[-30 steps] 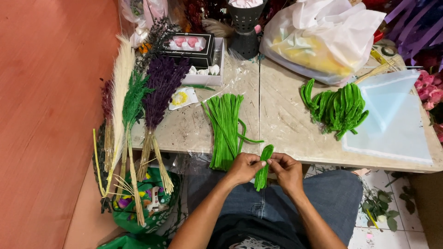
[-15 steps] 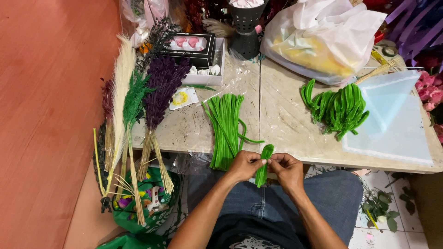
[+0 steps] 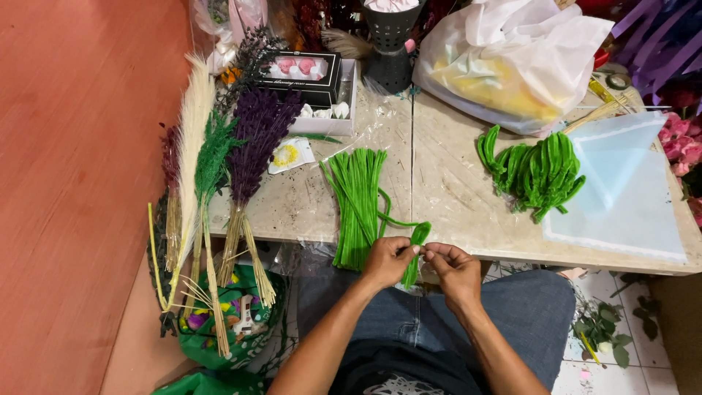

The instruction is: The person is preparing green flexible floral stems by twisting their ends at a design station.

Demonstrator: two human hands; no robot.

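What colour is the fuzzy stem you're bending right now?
Bright green. The folded fuzzy stem shows best in the head view, pinched between the left hand and right hand.

Beside the straight green stems (image 3: 357, 205), the folded green stem (image 3: 414, 256) vanishes partly behind the left hand (image 3: 387, 260) and right hand (image 3: 453, 271). Farther up from the stems, the black basket (image 3: 391, 44) is cropped by the top edge, its contents unreadable.

Purple dried bundle (image 3: 257, 139) lying on the counter (image 3: 453, 197), white plastic bag (image 3: 512, 62) sitting at the back, pale blue sheet (image 3: 629, 190) resting right, black basket (image 3: 389, 44) standing behind.
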